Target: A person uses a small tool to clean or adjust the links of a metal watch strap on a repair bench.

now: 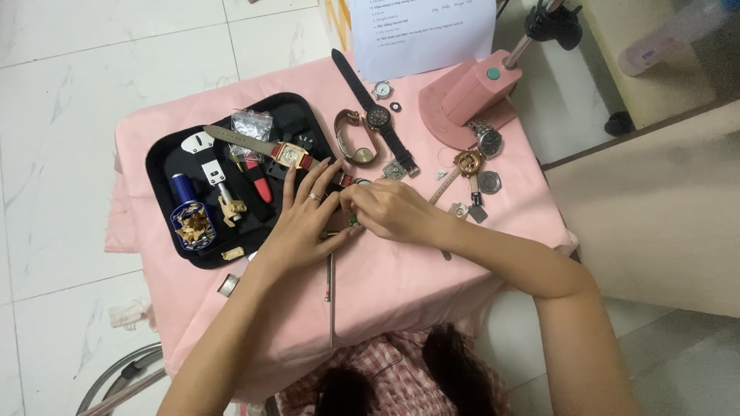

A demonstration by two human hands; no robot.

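Observation:
My left hand (307, 218) and my right hand (385, 209) meet at the middle of a small table covered in pink cloth (401, 277). Both pinch a small object with a green part (354, 220) between their fingertips; what it is stays hidden. My left hand wears a ring, its fingers spread over the edge of a black tray (166, 158). A square gold watch with a brown strap (289, 154) lies just beyond my left fingers. A thin metal rod (331, 296) lies on the cloth below my hands.
The black tray holds a red-handled tool (260, 183), a blue tin (190, 223) and small parts. Several watches (378, 117) and watch parts (478, 166) lie at the back and right. A pink lamp base (470, 92) and a printed sheet (420, 35) sit at the far edge.

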